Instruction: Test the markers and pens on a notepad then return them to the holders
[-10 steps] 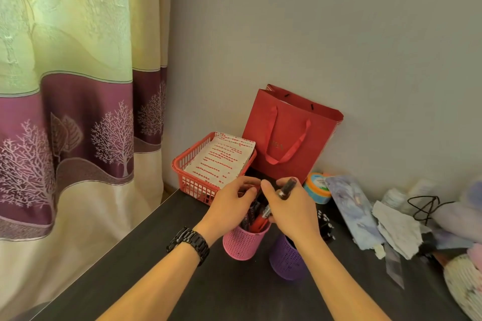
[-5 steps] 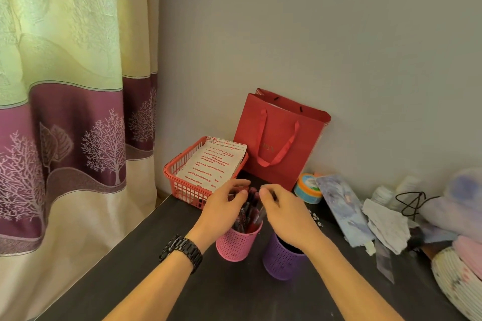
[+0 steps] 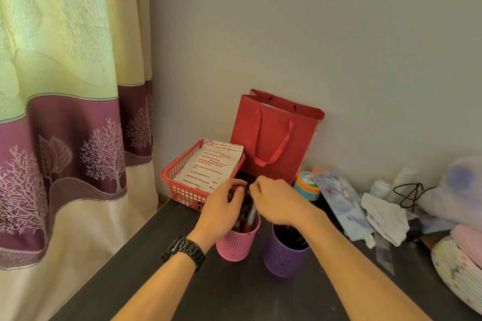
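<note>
A pink perforated holder [image 3: 236,243] stands on the dark table with several pens [image 3: 247,214] upright in it. Right of it stands a purple holder [image 3: 283,258] with dark pens inside. My left hand [image 3: 221,212], a black watch on its wrist, curls its fingers round the pen tops in the pink holder. My right hand [image 3: 280,202] hovers over the same pens with its fingertips bent down at their tops; its back hides what they touch. The notepad [image 3: 208,164], covered in red marks, lies in a red basket [image 3: 169,177] behind.
A red paper bag [image 3: 273,138] leans on the wall behind the basket. To the right lie a round tin [image 3: 306,185], a patterned pouch [image 3: 339,203], crumpled paper [image 3: 386,219] and a woven basket [image 3: 456,271]. A curtain [image 3: 65,138] hangs beyond the table's left edge.
One second ago my right hand held a dark marker above the pink holder; the marker is no longer seen in it. Both hands stay over the pink holder.
</note>
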A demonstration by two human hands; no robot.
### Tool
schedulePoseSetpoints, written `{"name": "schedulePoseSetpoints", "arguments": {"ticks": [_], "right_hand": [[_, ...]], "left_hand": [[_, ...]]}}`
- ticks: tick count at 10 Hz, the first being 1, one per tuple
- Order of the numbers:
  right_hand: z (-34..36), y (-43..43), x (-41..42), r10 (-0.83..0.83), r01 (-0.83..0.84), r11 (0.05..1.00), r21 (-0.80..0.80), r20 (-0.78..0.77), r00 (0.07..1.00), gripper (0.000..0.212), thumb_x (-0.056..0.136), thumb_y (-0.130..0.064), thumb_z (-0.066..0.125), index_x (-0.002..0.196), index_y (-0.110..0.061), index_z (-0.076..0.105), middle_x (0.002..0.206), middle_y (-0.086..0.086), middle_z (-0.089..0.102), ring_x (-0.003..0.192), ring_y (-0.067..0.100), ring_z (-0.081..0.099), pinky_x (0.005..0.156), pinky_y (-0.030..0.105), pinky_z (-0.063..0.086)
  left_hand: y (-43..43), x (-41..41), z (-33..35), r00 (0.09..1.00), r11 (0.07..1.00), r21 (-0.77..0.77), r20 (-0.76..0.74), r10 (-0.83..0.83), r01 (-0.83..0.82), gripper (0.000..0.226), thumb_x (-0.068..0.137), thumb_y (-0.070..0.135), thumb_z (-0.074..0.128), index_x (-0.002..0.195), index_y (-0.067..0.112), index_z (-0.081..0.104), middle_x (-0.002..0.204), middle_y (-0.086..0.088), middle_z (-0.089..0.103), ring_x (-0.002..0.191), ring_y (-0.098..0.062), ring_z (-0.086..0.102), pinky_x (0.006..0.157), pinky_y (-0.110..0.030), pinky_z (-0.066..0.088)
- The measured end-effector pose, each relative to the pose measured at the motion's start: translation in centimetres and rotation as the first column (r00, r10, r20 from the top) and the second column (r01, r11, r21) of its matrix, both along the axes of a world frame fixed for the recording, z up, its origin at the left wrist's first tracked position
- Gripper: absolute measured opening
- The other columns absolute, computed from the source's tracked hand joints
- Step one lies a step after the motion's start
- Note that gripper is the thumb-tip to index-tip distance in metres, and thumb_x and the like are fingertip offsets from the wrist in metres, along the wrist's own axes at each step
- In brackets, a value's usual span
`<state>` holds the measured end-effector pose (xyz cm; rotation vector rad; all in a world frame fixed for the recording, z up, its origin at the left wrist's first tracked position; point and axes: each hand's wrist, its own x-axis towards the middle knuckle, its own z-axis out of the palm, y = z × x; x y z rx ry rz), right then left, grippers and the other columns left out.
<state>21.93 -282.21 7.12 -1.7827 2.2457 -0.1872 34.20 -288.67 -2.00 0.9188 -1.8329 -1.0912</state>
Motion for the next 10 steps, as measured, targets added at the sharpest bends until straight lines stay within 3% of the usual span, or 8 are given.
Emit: {"name": "schedulePoseSetpoints", "arguments": {"ticks": [1, 2, 3, 5, 7, 8, 9, 10], "right_hand": [[-0.3, -0.2, -0.6, -0.037, 0.038, 0.999, 0.021, -0.038, 0.999, 0.038, 0.107, -0.034, 0.032, 0.112, -0.003, 0.055, 0.109, 0.018, 0.069, 0.097, 0.034, 0.066, 0.082, 0.044, 0.053], [-1.1, -0.2, 0.3, -0.059, 0.058, 0.998, 0.028, 0.045, 0.997, 0.062, 0.106, -0.052, 0.027, 0.153, -0.013, 0.019, 0.113, 0.021, 0.068, 0.090, 0.032, 0.070, 0.082, 0.046, 0.058], [-1.3, -0.4, 0.0, -0.031, 0.029, 0.999, -0.045, -0.030, 0.999, 0.049, 0.107, -0.046, 0.026, 0.141, -0.012, 0.035, 0.111, 0.019, 0.068, 0.092, 0.033, 0.068, 0.076, 0.044, 0.054], [-4.8, 0.8, 1.2, -0.001, 0.001, 1.000, 0.008, 0.048, 0.999, 0.061, 0.100, -0.064, 0.012, 0.153, -0.046, -0.012, 0.099, 0.009, 0.070, 0.078, 0.024, 0.065, 0.078, 0.045, 0.054], [-4.0, 1.0, 0.5, -0.102, 0.113, 0.993, -0.034, 0.235, 0.967, 0.061, 0.100, -0.059, 0.019, 0.157, -0.039, 0.010, 0.138, 0.015, 0.060, 0.107, 0.033, 0.067, 0.097, 0.047, 0.052], [-3.8, 2.3, -0.3, -0.112, 0.134, 0.988, -0.070, 0.259, 0.959, 0.065, 0.100, -0.057, 0.031, 0.158, -0.037, 0.010, 0.131, 0.010, 0.065, 0.104, 0.027, 0.069, 0.096, 0.045, 0.053], [-3.7, 5.3, -1.3, -0.063, 0.130, 0.976, -0.175, 0.344, 0.937, 0.065, 0.100, -0.048, 0.047, 0.157, -0.035, 0.019, 0.103, -0.017, 0.068, 0.090, 0.002, 0.066, 0.085, 0.025, 0.050], [-3.6, 10.1, -2.2, -0.023, 0.160, 0.947, -0.279, 0.438, 0.899, 0.048, 0.100, -0.043, 0.053, 0.145, -0.048, 0.037, 0.097, -0.038, 0.063, 0.088, -0.010, 0.064, 0.073, 0.014, 0.047]], "left_hand": [[-0.2, -0.1, 0.0, 0.999, 0.999, -0.019, 0.013, 0.039, -0.038, 0.018, 0.102, 0.033, 0.047, 0.116, 0.040, 0.058, 0.103, 0.025, 0.062, 0.095, 0.020, 0.054, 0.067, -0.004, 0.044], [-0.3, -0.7, 0.2, 0.998, 0.997, -0.052, 0.038, 0.058, -0.056, 0.018, 0.103, 0.036, 0.043, 0.111, 0.037, 0.059, 0.098, 0.020, 0.064, 0.089, 0.013, 0.058, 0.070, -0.013, 0.046], [0.0, -1.2, 0.2, 0.998, 0.998, -0.023, 0.016, 0.059, -0.059, 0.020, 0.104, 0.034, 0.042, 0.111, 0.035, 0.060, 0.101, 0.017, 0.064, 0.091, 0.010, 0.059, 0.075, -0.016, 0.045], [4.5, -0.4, -3.5, 0.955, 0.976, 0.163, -0.236, 0.181, -0.145, 0.061, 0.090, 0.074, 0.038, 0.145, 0.050, 0.027, 0.144, 0.023, 0.043, 0.130, 0.004, 0.043, 0.105, -0.026, 0.039], [3.7, -1.1, -2.8, 0.981, 0.981, 0.137, -0.117, 0.153, -0.137, 0.058, 0.087, 0.072, 0.030, 0.137, 0.043, 0.036, 0.136, 0.013, 0.053, 0.120, -0.004, 0.052, 0.104, -0.039, 0.047], [3.1, -1.0, -2.3, 0.996, 0.988, 0.136, -0.047, 0.079, -0.072, 0.069, 0.086, 0.073, 0.029, 0.145, 0.037, 0.032, 0.140, 0.012, 0.049, 0.127, -0.008, 0.049, 0.109, -0.040, 0.042], [3.7, -0.1, -2.8, 0.999, 0.987, 0.157, -0.023, 0.043, -0.039, 0.071, 0.089, 0.070, 0.038, 0.151, 0.041, 0.018, 0.143, 0.022, 0.036, 0.135, -0.004, 0.039, 0.108, -0.025, 0.032], [6.1, 1.8, -5.1, 0.989, 0.963, 0.227, 0.062, 0.135, -0.145, 0.086, 0.082, 0.079, 0.040, 0.152, 0.042, 0.009, 0.153, 0.014, 0.036, 0.133, -0.006, 0.041, 0.110, -0.032, 0.035]]}}
